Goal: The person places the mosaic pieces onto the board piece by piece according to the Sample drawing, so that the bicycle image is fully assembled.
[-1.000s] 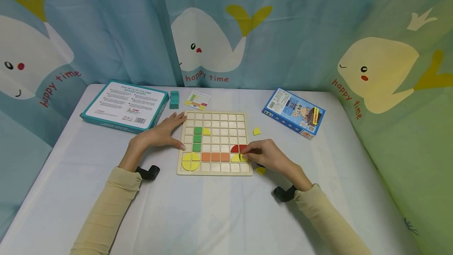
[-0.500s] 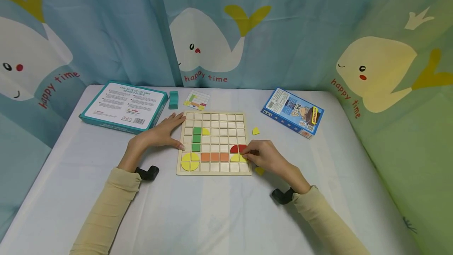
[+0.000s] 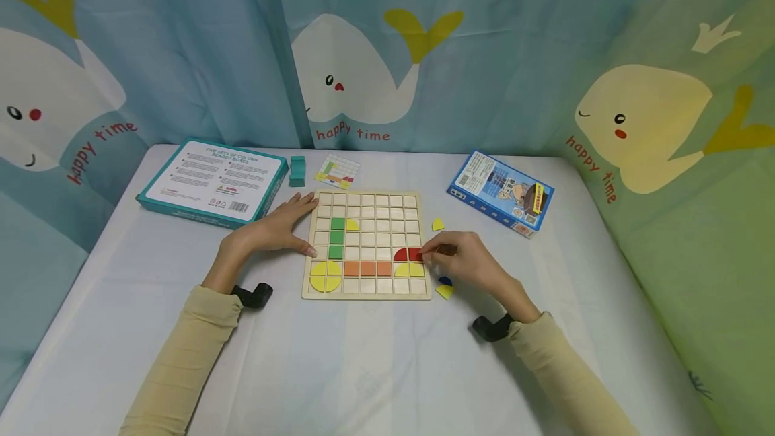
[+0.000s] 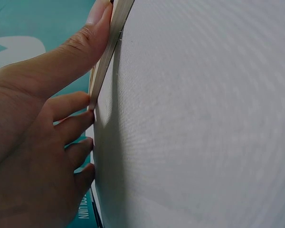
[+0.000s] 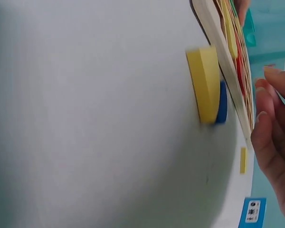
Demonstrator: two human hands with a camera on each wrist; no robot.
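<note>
A wooden grid board [image 3: 375, 212] lies on the white table. My left hand [image 3: 275, 227] rests at its left edge with fingers extended; the left wrist view shows the thumb [image 4: 80, 45] against the rim. On the board sit green squares [image 3: 336, 237], orange squares [image 3: 367, 268], red quarter-round pieces [image 3: 401, 256] and yellow quarter-round pieces [image 3: 416, 269]. Beside its right edge, my right hand [image 3: 465, 258] has loosely bent fingers near the red pieces, and nothing shows between them in the right wrist view. A yellow piece [image 5: 204, 85] and a dark blue piece [image 5: 222, 102] lie below that hand.
Another loose yellow piece [image 3: 438, 224] lies right of the board. Behind are a printed pattern card [image 3: 337, 171] and a teal block [image 3: 297, 171]. A teal-edged box [image 3: 212, 184] stands at back left, a blue box [image 3: 501, 194] at back right, before a curtain [image 3: 514, 52].
My right hand has drawn up and right from the yellow pieces at the board's right edge, leaving them in place. The dark blue piece shows again. My left hand has stayed put.
</note>
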